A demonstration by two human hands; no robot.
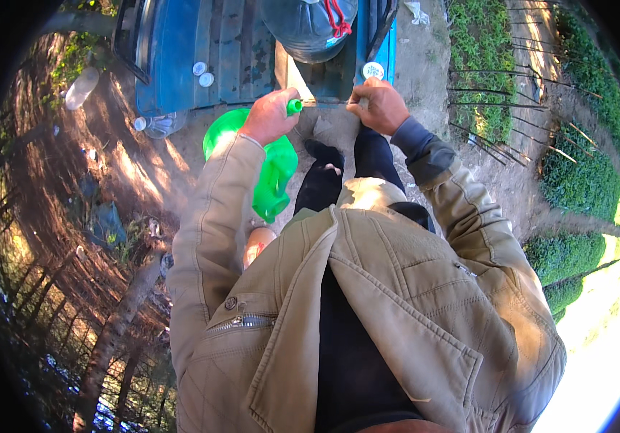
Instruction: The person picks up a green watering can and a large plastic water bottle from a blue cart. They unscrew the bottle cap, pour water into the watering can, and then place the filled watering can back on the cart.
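My left hand is closed around a bright green plastic container and hides its middle. A narrow green neck sticks out beside my thumb. My right hand has its fingers curled at the end of a blue metal bed. Something small and pale may be between its fingers, but I cannot tell. A round white cap with printed marks shows just above that hand, on the blue side rail. Two more white caps lie on the bed to the left.
A large clear plastic water bottle with a red cord stands on the bed, by a wooden piece. Below the bed's left corner is a clear bottle; another bottle lies farther left. Thin sticks rise among plants at right.
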